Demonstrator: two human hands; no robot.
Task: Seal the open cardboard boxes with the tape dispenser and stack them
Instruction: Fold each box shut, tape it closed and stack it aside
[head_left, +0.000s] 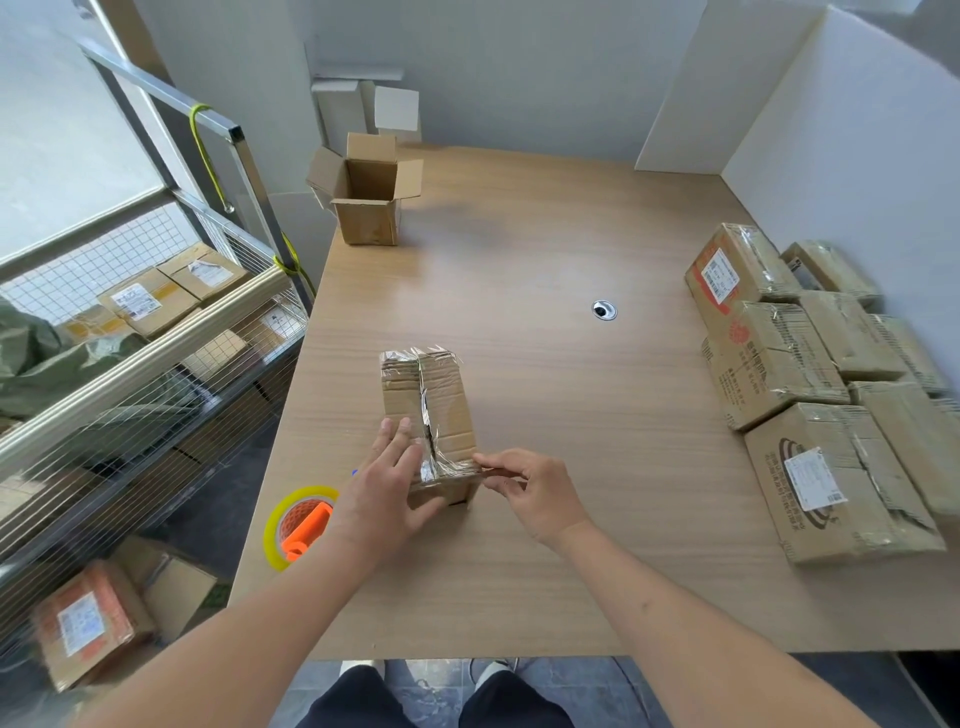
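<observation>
Both hands (387, 480) (530, 488) on taped box (441, 410)

head | worn, looks forward and down | close over table (571, 467) | wide-angle, single view

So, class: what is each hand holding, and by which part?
The left hand presses flat on the taped box's near end; the right hand pinches the tape at its near right corner.

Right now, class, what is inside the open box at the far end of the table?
The open box shows only bare brown inner walls under its raised flaps. Its bottom is hidden by the near wall, so I cannot tell if anything lies there.
</observation>
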